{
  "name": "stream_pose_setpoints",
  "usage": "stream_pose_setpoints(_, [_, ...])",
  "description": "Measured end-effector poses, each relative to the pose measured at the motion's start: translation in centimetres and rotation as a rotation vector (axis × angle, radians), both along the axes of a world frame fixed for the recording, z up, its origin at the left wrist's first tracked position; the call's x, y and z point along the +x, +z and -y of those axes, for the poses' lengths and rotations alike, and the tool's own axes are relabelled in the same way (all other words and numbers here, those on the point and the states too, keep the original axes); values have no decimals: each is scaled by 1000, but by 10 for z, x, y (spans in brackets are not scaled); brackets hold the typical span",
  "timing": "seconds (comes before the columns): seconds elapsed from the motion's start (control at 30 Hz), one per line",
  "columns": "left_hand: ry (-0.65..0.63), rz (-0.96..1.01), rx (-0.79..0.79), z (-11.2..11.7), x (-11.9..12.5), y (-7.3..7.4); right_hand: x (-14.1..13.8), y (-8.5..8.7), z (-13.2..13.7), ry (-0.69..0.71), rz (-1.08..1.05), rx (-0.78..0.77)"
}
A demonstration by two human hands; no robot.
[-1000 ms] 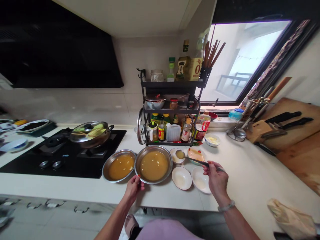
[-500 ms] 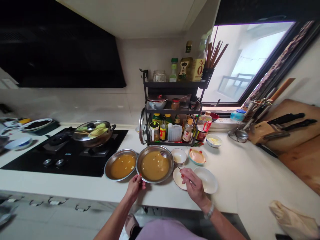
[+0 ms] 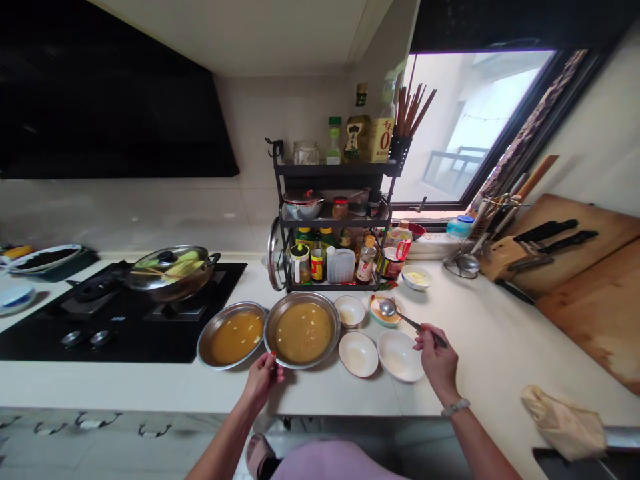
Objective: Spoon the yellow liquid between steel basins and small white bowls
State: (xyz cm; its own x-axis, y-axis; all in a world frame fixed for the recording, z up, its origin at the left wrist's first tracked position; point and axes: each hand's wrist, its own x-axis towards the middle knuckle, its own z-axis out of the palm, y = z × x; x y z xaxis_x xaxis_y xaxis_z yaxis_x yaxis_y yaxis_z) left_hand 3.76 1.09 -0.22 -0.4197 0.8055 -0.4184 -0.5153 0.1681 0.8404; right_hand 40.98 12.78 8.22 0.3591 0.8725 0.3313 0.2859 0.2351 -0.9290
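My left hand (image 3: 265,377) pinches the near rim of a round metal bowl (image 3: 336,325) of brown liquid with pale bits floating in it. A second metal bowl (image 3: 201,347) with similar liquid stands against its left side. In my right hand (image 3: 436,353) is the dark handle of a metal spoon (image 3: 388,307). The spoon's head is over a small bowl with an orange-tinted inside (image 3: 384,320); whether it touches the contents I cannot tell. Closer to me are a small white dish (image 3: 358,355) and a larger white bowl (image 3: 400,357), with a small bowl (image 3: 349,311) behind them.
A black rack (image 3: 330,287) of bottles and jars stands behind the bowls. On the left, a lidded pan (image 3: 170,270) sits on the black cooktop (image 3: 135,333). A small bowl of pale pieces (image 3: 416,277), a knife block (image 3: 505,259) and a beige cloth (image 3: 565,420) are to the right.
My right hand has moved right with the spoon, from the metal bowl of brown liquid to the small orange-tinted bowl. My left hand stays on the metal bowl's rim. The view has shifted slightly right.
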Motion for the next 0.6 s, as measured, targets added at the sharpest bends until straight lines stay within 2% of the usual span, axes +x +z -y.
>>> stream_pose_setpoints(0.2, [-12, -12, -3, 1, 0, 0, 3, -12, 2, 28, -55, -28])
stream_pose_setpoints(0.47, [13, -2, -16, 1, 0, -1, 14, -18, -15, -162, -453, -60])
stream_pose_setpoints(0.6, [16, 11, 1, 1, 1, -1, 21, -18, -16, -168, -451, -49])
